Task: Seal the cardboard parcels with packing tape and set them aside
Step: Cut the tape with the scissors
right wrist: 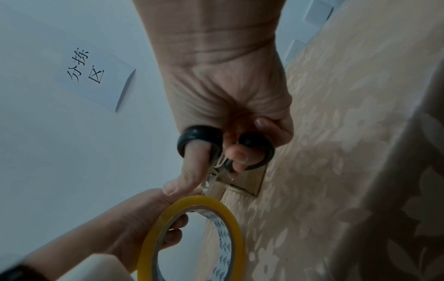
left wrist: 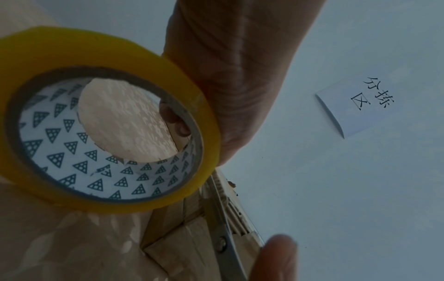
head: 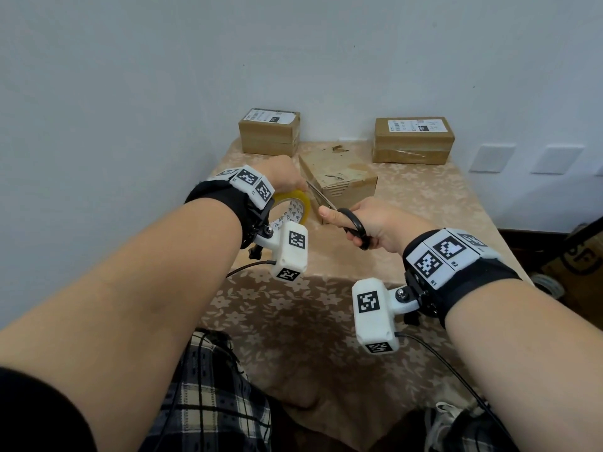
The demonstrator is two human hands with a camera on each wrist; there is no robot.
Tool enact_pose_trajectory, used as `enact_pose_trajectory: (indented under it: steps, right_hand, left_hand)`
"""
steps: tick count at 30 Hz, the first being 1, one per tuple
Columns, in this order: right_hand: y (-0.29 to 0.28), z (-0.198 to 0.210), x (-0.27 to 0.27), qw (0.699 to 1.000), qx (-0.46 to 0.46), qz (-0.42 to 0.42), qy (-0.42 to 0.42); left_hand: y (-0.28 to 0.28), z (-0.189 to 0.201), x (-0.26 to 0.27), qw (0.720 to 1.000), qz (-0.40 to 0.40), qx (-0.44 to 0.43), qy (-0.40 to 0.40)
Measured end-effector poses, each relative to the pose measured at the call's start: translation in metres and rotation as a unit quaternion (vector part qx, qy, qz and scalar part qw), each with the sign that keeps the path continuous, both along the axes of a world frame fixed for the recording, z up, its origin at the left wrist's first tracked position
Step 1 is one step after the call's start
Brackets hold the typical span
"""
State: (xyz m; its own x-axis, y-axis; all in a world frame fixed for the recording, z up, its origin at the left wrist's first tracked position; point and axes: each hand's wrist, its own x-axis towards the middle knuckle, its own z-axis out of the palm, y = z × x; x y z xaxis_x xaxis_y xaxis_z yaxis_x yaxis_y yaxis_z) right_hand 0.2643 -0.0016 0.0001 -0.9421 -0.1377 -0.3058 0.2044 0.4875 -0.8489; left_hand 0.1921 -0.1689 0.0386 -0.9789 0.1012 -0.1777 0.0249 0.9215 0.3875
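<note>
Head view bright, even, soft shadows, edges warped; both wrist views dim, bluish, grainy, near things blurred.

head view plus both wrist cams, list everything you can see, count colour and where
tape roll: 1, yellow with a white triangle-printed core, held above the table's left middle
scissors: 1, black handles, steel blades, pointing at the tape
near parcel: 1, brown cardboard, middle of the table
back parcels: 2, brown with white labels, far left and far right against the wall
tablecloth: 1, beige floral, covering the table
paper sign: 1, white with black characters, on the wall
wall plates: at least 2, white, right wall
wrist camera rigs: 2, white with black markers
left hand: grips the tape roll
right hand: fingers through the scissors handles
</note>
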Motion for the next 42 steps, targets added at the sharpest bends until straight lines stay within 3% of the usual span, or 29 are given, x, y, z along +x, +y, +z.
enact_pose_trajectory:
  steps: [6,10,18,28,33,37,42]
  right_hand:
    - [0.002,0.001,-0.001,1.0,0.007,0.01,-0.017]
    - [0.003,0.001,0.001,0.997,-0.039,0.025,-0.066]
    - [0.006,-0.002,-0.006,0.997,-0.049,0.002,-0.055]
    - [0.027,-0.003,-0.015,0.995,0.084,0.035,-0.047]
    - [0.035,-0.01,-0.016,0.946,0.312,0.08,-0.016]
    - [0.044,-0.007,-0.012,0.944,0.32,0.085,0.001]
    - [0.068,0.002,-0.007,0.968,0.238,0.08,0.004]
  left_hand:
    - [0.001,0.0,0.003,1.0,0.0,0.01,0.007]
    - [-0.001,0.0,0.005,0.999,-0.014,0.033,0.012]
    - [-0.006,-0.001,0.006,0.998,-0.006,0.06,0.019]
    - [-0.018,-0.006,0.012,0.991,-0.032,0.115,0.052]
    - [-0.013,-0.002,0.017,0.991,-0.077,0.097,0.059]
    - [-0.006,-0.003,0.017,0.99,-0.091,0.072,0.083]
    - [-0.007,-0.01,0.016,0.985,-0.09,0.089,0.119]
